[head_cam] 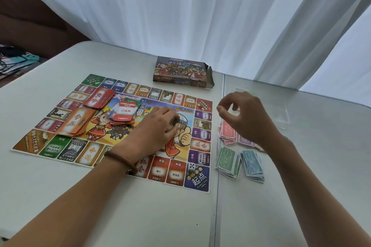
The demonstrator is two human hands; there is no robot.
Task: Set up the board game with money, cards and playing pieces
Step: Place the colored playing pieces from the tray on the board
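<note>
— Where is the left hand (pixel 158 126)?

— Over the middle of the game board (pixel 174 172), palm down, with the forearm crossing the board's near edge. A brown bracelet (pixel 122 161) sits on the wrist.

— And its fingers?

— They are curled under, with the tips bunched against the thumb right on the printed picture. Something dark shows at the tips, but I cannot tell whether it is a held piece or part of the artwork.

— The right hand (pixel 247 116)?

— It hovers above the table (pixel 120 206), to the right of the board and over the money. The wrist is bent, the fingers are loosely curled, and thumb and forefinger arch toward each other without meeting. It is a little blurred, and I see nothing between them.

— Where does the money lie?

— In piles just beside the board's right edge. The red notes (pixel 226 131) and purple notes (pixel 246 140) are farther back, partly under that hand. The green notes (pixel 227 161) and blue notes (pixel 253 165) are nearer, side by side.

— The cards?

— They are on the board's left half. A red stack (pixel 99 98) lies fanned near the far corner and an orange stack (pixel 77 123) below it. A loose heap of property cards (pixel 125 113) sits at the centre, near the left hand.

— Playing pieces?

— Small round tokens (pixel 193 173) cluster on the purple corner square, with a white die (pixel 191 166) touching them.

— The box?

— The game box (pixel 181 72) lies beyond the board, its end flap open.
</note>
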